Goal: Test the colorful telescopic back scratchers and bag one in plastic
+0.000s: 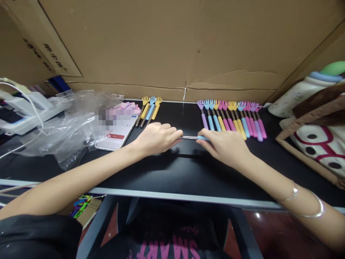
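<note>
Above the black table, both my hands grip a slim back scratcher (191,137) held level, its silver rod showing between them. My left hand (159,138) is closed round the left end, which its fingers hide. The thumb and fingers of my right hand (225,145) pinch the light blue handle at the other end. Behind my right hand lies a row of small hand-shaped back scratchers (231,118) in purple, blue, yellow and pink. A smaller group of yellow and blue back scratchers (148,111) with dark rods lies beyond my left hand.
A phone (115,135) and crumpled clear plastic bag (70,126) lie left, near a white power strip (29,111) with cables. On the right are a bag with a cartoon pattern (315,144) and a bottle (302,91). A cardboard wall (172,46) closes the back.
</note>
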{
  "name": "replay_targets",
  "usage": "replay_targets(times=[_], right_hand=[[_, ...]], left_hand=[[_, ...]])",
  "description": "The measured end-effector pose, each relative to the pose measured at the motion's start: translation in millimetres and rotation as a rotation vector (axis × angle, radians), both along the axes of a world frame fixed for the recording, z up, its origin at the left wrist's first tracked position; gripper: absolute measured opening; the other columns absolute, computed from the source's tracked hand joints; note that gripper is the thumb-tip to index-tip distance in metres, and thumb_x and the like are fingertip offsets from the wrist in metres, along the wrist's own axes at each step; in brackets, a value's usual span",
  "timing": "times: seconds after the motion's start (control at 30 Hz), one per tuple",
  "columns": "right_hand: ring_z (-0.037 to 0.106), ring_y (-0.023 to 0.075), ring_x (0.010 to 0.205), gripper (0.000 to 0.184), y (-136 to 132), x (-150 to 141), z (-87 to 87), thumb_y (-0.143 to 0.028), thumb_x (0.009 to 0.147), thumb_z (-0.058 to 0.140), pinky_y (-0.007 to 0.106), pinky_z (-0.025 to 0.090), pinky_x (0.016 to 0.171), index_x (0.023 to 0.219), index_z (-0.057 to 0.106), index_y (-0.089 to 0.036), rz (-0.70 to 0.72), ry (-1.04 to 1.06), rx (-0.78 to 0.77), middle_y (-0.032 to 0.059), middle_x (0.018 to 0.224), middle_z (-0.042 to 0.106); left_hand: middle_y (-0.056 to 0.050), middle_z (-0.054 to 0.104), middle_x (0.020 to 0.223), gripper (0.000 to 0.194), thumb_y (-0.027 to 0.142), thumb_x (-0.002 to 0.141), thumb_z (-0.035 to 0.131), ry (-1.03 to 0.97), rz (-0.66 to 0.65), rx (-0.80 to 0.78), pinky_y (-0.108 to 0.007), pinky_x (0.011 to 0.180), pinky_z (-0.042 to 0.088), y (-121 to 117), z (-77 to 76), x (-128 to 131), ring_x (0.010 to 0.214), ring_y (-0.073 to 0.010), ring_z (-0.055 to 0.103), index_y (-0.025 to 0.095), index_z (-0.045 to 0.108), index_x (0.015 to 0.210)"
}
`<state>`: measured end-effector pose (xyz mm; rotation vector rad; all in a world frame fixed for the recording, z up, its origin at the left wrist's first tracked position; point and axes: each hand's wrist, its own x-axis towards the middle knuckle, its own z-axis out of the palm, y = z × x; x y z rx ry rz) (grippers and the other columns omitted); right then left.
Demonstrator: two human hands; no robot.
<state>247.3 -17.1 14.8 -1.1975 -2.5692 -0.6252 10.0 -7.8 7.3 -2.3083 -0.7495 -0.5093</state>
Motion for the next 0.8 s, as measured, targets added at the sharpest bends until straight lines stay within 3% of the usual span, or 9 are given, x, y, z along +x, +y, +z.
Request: replay_targets(times=[0.2, 0.33, 0.47, 0.57, 0.63, 0.7, 0.8], right_hand=[[0.047, 0.0109, 0.044, 0.042, -1.3, -11.4, 5.1, -0.042, 0.099, 0.027, 0.028, 0.012, 0.048, 0.087, 0.062, -0.021, 0.014, -0.073, 0.07, 0.0, 0.062, 0.065], [0.048, 0.0108, 0.047, 0.042, -3.6, -4.0, 13.4, -0.039, 0.099, 0.03, 0.028, 0.016, 0.049, 0.082, 0.064, -0.021, 0.046, -0.106, 0.178, -0.0001, 0.061, 0.064], [0.052, 0.0137, 0.056, 0.045, 6.3, 56.3, 23.2, -0.042, 0.098, 0.03, 0.027, 0.024, 0.053, 0.084, 0.067, -0.02, -0.067, -0.11, 0.252, 0.0043, 0.068, 0.068], [0.051, 0.0159, 0.059, 0.044, 19.1, 123.9, 27.0, -0.048, 0.094, 0.038, 0.028, 0.026, 0.053, 0.09, 0.069, -0.018, -0.308, -0.109, 0.185, 0.0107, 0.079, 0.072], [0.053, 0.0165, 0.062, 0.04, 24.6, 160.0, 27.0, -0.051, 0.089, 0.047, 0.028, 0.029, 0.054, 0.091, 0.07, -0.018, -0.37, -0.128, 0.087, 0.0129, 0.082, 0.072], [0.057, 0.0181, 0.067, 0.034, 26.7, 180.8, 25.8, -0.047, 0.085, 0.053, 0.028, 0.03, 0.055, 0.093, 0.07, -0.018, -0.431, -0.115, 0.072, 0.014, 0.083, 0.072], [0.06, 0.0198, 0.072, 0.028, 26.5, 189.7, 24.2, -0.042, 0.082, 0.058, 0.028, 0.031, 0.053, 0.092, 0.069, -0.018, -0.451, -0.078, 0.046, 0.0146, 0.084, 0.071]], left_hand=[[0.0, 0.058, 0.066, 0.023, 0.029, 0.097, 0.045, 0.001, 0.016, -0.004, -0.028, 0.054, 0.029, -4.0, 7.5, 6.1, 0.066, -0.0148, 0.055, 0.019, 0.056, 0.08], [-0.001, 0.059, 0.07, 0.022, 0.027, 0.097, 0.044, 0.049, 0.015, 0.094, -0.03, 0.059, 0.031, -7.9, 19.5, -4.3, 0.073, -0.0161, 0.054, 0.02, 0.057, 0.081], [-0.001, 0.064, 0.077, 0.024, 0.031, 0.098, 0.042, 0.108, 0.152, 0.194, -0.033, 0.061, 0.033, -5.2, 34.0, -59.9, 0.079, -0.0177, 0.052, 0.023, 0.057, 0.082], [-0.001, 0.061, 0.073, 0.027, 0.03, 0.099, 0.037, 0.116, 0.314, 0.23, -0.034, 0.063, 0.033, -1.4, 38.9, -117.1, 0.076, -0.0182, 0.045, 0.024, 0.053, 0.078], [-0.001, 0.058, 0.071, 0.029, 0.032, 0.099, 0.035, 0.11, 0.377, 0.188, -0.034, 0.063, 0.032, -0.8, 38.8, -146.1, 0.076, -0.0184, 0.041, 0.025, 0.051, 0.076], [-0.001, 0.055, 0.069, 0.029, 0.032, 0.099, 0.034, 0.057, 0.394, 0.132, -0.034, 0.062, 0.029, -1.2, 37.5, -163.0, 0.076, -0.0183, 0.038, 0.026, 0.05, 0.075], [-0.001, 0.054, 0.07, 0.029, 0.032, 0.098, 0.034, -0.01, 0.383, 0.071, -0.034, 0.062, 0.026, -1.0, 34.9, -172.9, 0.077, -0.018, 0.037, 0.026, 0.051, 0.076]])
